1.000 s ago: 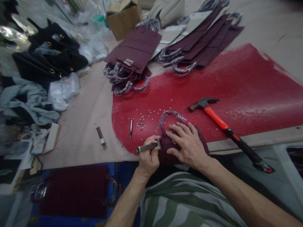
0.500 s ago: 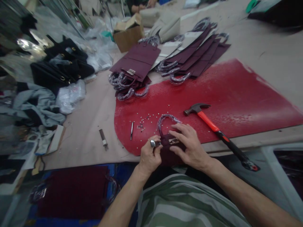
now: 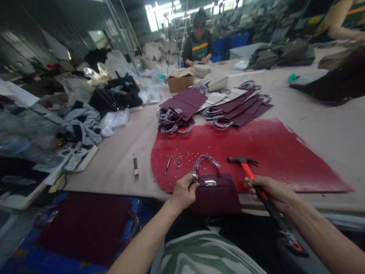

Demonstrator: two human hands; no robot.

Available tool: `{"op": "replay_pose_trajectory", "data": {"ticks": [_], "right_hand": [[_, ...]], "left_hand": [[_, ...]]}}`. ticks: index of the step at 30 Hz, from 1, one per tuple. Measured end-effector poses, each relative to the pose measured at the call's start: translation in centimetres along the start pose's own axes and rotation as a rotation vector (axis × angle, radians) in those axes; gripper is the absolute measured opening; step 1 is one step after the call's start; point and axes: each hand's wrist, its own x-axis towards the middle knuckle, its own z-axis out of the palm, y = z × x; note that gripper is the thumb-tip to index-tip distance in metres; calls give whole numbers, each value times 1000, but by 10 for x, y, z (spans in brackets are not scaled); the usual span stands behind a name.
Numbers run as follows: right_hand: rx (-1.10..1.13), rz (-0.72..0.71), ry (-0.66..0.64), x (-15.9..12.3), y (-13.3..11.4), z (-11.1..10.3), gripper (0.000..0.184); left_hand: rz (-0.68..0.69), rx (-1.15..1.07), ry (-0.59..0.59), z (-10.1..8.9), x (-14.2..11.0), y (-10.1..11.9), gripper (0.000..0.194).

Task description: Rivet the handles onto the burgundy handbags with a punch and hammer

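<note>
A small maroon handbag (image 3: 216, 194) with a metal clasp and a plastic-wrapped handle lies at the near edge of a red mat (image 3: 273, 152). My left hand (image 3: 184, 192) is closed on a metal punch (image 3: 194, 176) set upright at the bag's top left corner. My right hand (image 3: 272, 190) is wrapped round the orange and black handle of a hammer (image 3: 248, 167), whose head rests on the mat just right of the bag. Several small rivets (image 3: 182, 156) are scattered on the mat above the bag.
Two loose metal tools (image 3: 136, 168) lie left of the mat. Stacks of maroon bag panels (image 3: 182, 110) lie behind it, with a cardboard box (image 3: 181, 80), black bags (image 3: 116, 95) and plastic wrap. A person (image 3: 198, 42) works at the far end. A maroon piece (image 3: 85, 224) lies below the table.
My right hand left the bag and took hold of the hammer's handle. The left hand stood the punch upright at the bag's corner. The view tilted up.
</note>
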Motion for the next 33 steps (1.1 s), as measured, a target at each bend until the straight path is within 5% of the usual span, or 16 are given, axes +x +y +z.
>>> {"op": "replay_pose_trajectory", "data": {"ticks": [3,5,8,10,13,15,18,24,28,30,33], "right_hand": [[285,14,-30,-26,-31,9,26],[311,-98,46,-48,-52,15,34],[-72,-517,247,-75,-77,25,32],[-417,-752,269,-83,-86,28,23],[-823,-904,177,-85,-94,29,18],[-863,-941,220,-87,-98,28,18],[-783,-908,349,-92,-102,33,21],[-777,-647,88,-90,-90,32,21],[-551,-438,132,-57,-55,5,33],[-545,-209,115,-34,-30,-8,35],[-615,-112,202,-8,1,-19,32]], "left_hand": [[5,-7,12,0,0,0,23],[1,-3,20,1,0,0,22],[2,-4,15,1,0,-1,20],[2,-10,13,2,-1,-1,19],[-2,-7,16,3,-1,-3,18],[9,-9,12,3,-1,-4,19],[37,-14,1,3,-1,-6,17],[17,-2,-13,3,-3,-9,13],[21,-59,-3,4,-5,-14,16],[38,-68,3,4,-6,-16,17],[67,-50,7,3,-6,-18,17]]}}
